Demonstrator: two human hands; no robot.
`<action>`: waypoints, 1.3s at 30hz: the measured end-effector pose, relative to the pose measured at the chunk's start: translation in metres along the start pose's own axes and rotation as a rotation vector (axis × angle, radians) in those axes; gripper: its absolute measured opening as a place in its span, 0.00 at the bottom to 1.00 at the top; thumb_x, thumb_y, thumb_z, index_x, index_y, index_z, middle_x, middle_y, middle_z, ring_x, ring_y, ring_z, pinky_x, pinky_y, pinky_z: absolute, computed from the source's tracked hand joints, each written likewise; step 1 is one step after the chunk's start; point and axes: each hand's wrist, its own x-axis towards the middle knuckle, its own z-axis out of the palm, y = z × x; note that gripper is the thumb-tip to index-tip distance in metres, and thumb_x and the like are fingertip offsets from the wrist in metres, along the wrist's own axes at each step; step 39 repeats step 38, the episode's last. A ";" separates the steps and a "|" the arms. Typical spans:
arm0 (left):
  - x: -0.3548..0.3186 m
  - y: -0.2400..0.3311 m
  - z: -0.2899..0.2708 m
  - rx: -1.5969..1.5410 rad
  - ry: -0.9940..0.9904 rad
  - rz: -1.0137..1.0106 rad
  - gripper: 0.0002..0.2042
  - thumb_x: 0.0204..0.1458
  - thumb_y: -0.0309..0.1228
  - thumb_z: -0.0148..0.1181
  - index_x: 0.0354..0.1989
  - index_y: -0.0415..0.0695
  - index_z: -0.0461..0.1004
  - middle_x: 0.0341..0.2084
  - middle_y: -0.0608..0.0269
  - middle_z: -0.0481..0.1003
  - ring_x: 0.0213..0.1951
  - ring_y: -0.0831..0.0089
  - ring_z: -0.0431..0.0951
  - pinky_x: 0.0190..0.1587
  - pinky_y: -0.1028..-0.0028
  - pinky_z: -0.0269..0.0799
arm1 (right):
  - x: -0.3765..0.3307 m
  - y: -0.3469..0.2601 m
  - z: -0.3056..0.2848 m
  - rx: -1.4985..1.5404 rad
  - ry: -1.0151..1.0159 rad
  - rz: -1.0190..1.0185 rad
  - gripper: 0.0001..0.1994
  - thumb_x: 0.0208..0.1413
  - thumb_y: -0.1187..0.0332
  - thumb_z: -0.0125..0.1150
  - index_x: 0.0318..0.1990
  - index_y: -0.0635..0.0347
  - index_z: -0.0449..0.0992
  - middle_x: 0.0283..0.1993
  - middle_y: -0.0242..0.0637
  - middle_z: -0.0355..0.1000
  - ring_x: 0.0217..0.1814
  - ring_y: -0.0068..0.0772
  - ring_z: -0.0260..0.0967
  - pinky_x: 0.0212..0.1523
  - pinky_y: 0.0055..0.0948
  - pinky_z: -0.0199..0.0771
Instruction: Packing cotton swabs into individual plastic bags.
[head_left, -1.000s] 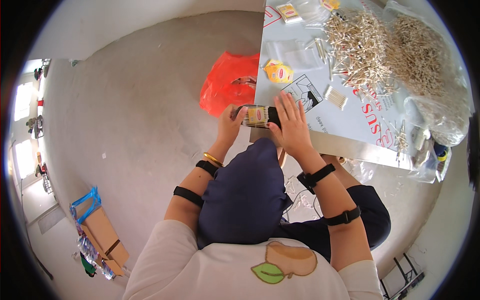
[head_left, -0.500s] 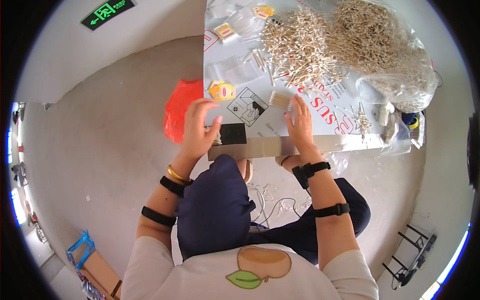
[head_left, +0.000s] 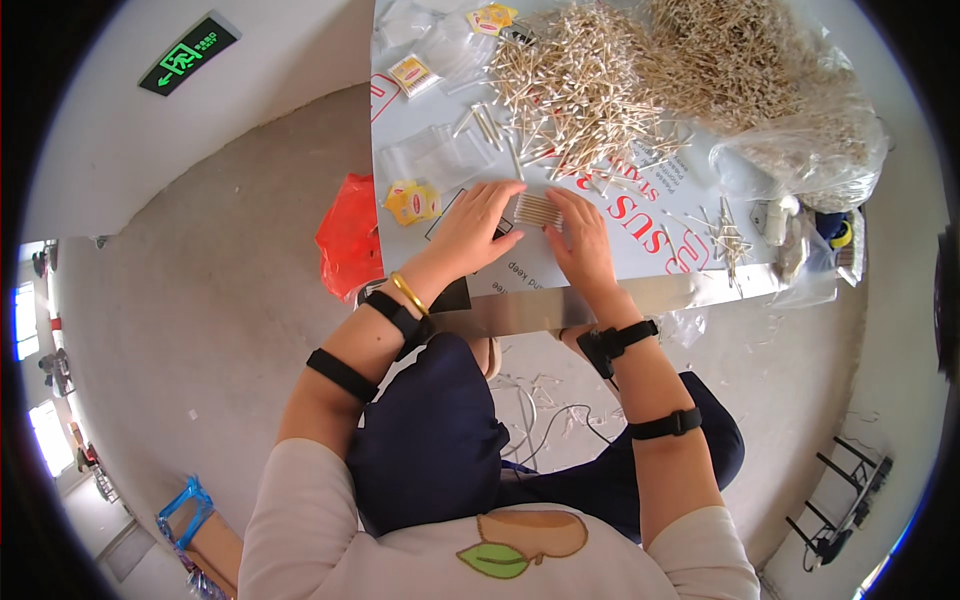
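Observation:
A small row of cotton swabs [head_left: 538, 210] lies side by side on the sheet-covered table, between my two hands. My left hand [head_left: 475, 230] is at its left end, fingers stretched and thumb apart, holding nothing. At its right end my right hand [head_left: 582, 238] rests with extended fingers against the swabs, thumb spread below; it grips nothing. Just beyond spreads a large loose heap of cotton swabs [head_left: 590, 90]. Left of the heap, clear plastic bags [head_left: 435, 155] lie flat near yellow printed cards [head_left: 411, 202].
A clear sack of swabs [head_left: 740, 70] stands at the far right. Some swabs [head_left: 730, 240] lie scattered near the right front edge, beside a white bottle [head_left: 778, 222]. A red plastic bag [head_left: 347, 240] hangs at the table's left side. A packed box of swabs [head_left: 412, 75] sits far left.
My left hand has moved right, from the black patch at the front left corner to the row of swabs. My right hand stays at the row's right end. The view has shifted slightly.

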 end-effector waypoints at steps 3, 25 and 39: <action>0.013 -0.003 0.011 0.027 -0.007 -0.004 0.30 0.49 0.29 0.69 0.63 0.46 0.67 0.57 0.55 0.72 0.61 0.53 0.70 0.62 0.55 0.65 | 0.005 0.001 0.001 0.017 -0.012 -0.051 0.27 0.56 0.72 0.65 0.65 0.55 0.71 0.66 0.37 0.70 0.69 0.45 0.64 0.69 0.44 0.61; -0.005 0.001 0.021 0.000 -0.015 -0.087 0.28 0.48 0.25 0.66 0.61 0.46 0.69 0.55 0.60 0.72 0.58 0.56 0.69 0.63 0.58 0.60 | -0.003 0.009 -0.001 0.119 -0.001 -0.069 0.21 0.55 0.78 0.61 0.58 0.55 0.77 0.60 0.38 0.75 0.66 0.44 0.67 0.67 0.43 0.62; -0.012 0.005 0.012 -0.096 -0.133 -0.165 0.28 0.49 0.23 0.63 0.62 0.49 0.69 0.50 0.61 0.75 0.56 0.58 0.70 0.62 0.59 0.58 | -0.023 0.010 -0.010 0.140 -0.071 -0.066 0.21 0.55 0.80 0.58 0.57 0.56 0.78 0.60 0.40 0.75 0.67 0.45 0.68 0.67 0.44 0.62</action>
